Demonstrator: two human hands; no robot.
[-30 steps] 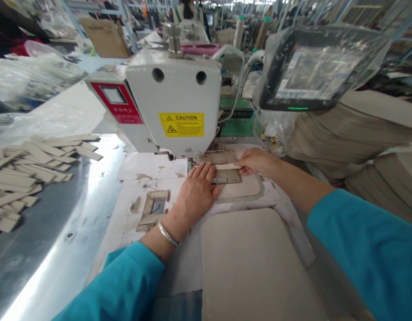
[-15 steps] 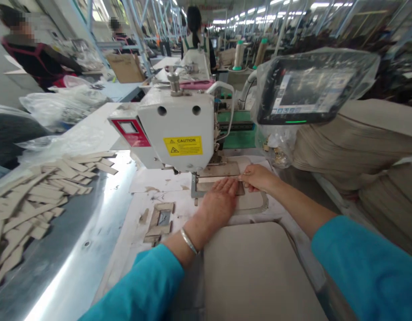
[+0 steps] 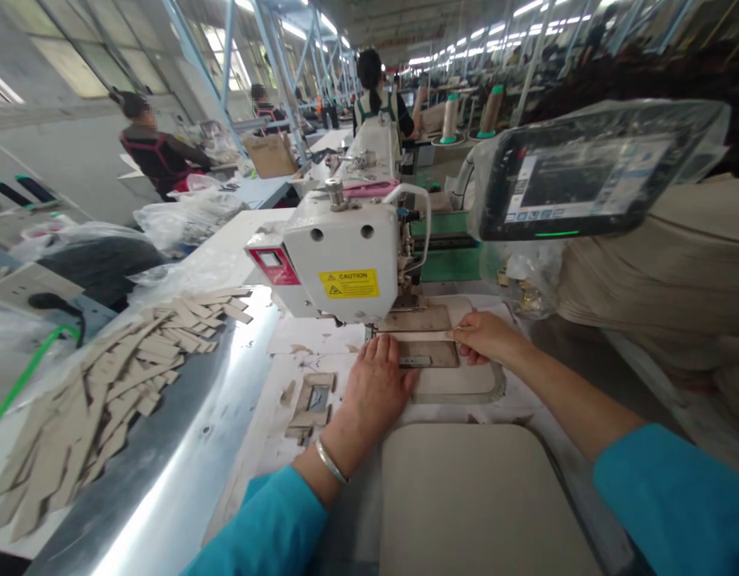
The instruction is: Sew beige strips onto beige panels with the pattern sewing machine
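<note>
A narrow beige fabric strip (image 3: 426,337) lies across the clamp plate (image 3: 426,362) under the sewing machine head (image 3: 349,256). My left hand (image 3: 375,388) rests palm down with its fingertips on the strip's left end, thumb apart. At the other end, my right hand (image 3: 486,338) pinches the strip between thumb and forefinger. A small, thin, shiny thing shows at those fingertips, too small to name. Beneath the plate is a beige fabric panel (image 3: 465,382) with rounded corners. Nearer to me lies another beige panel (image 3: 471,488).
Left, a heap of beige strips (image 3: 135,360) covers part of the metal tabletop (image 3: 183,456). A small frame-shaped piece (image 3: 313,404) lies beside my left hand. A plastic-wrapped control screen (image 3: 591,180) hangs at right, above stacked beige fabric (image 3: 657,256). Co-workers sit farther back.
My left hand has slid left along the strip, from its middle to its left end, uncovering the plate. My right hand still pinches the right end. The camera view has shifted up and left.
</note>
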